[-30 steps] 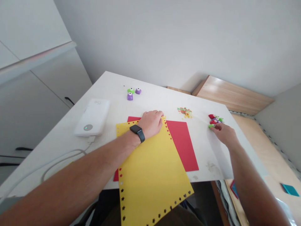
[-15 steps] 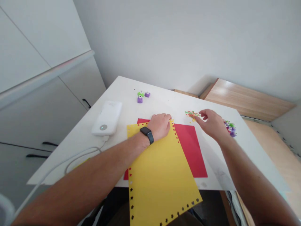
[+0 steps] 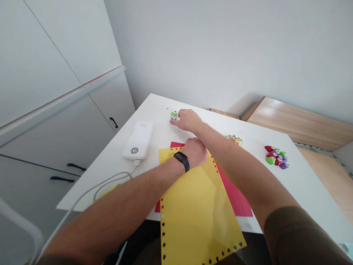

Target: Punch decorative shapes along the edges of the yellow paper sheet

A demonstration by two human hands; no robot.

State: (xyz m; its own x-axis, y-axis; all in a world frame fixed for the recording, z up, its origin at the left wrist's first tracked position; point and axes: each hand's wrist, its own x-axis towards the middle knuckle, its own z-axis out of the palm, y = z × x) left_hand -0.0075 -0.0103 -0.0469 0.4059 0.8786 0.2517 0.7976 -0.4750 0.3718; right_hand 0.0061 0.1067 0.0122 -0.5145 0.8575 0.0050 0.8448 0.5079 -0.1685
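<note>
My left hand point(image 3: 195, 151), wearing a dark watch, is closed at the top edge of a yellow paper sheet point(image 3: 193, 198); its fingertips are hidden. Star and heart holes line the sheet's edges. Beneath it lies a red sheet point(image 3: 237, 200). My right arm crosses above the left hand. At the far part of the table, my right hand point(image 3: 189, 119) has its thumb and fingers apart beside a purple craft punch point(image 3: 173, 118) and a green craft punch point(image 3: 174, 113). The thumb is at the purple punch's front. The third punch is hidden by this hand.
Small paper cutouts point(image 3: 234, 139) lie in a pile partly behind my right forearm. Several coloured punches point(image 3: 277, 157) are grouped at the right. A white power bank point(image 3: 139, 140) with a cable point(image 3: 110, 179) lies at the left on the white table point(image 3: 162, 100).
My right hand has moved from the cutout pile leftward across to the far punches. The left hand stays on the yellow sheet. The view has shifted slightly.
</note>
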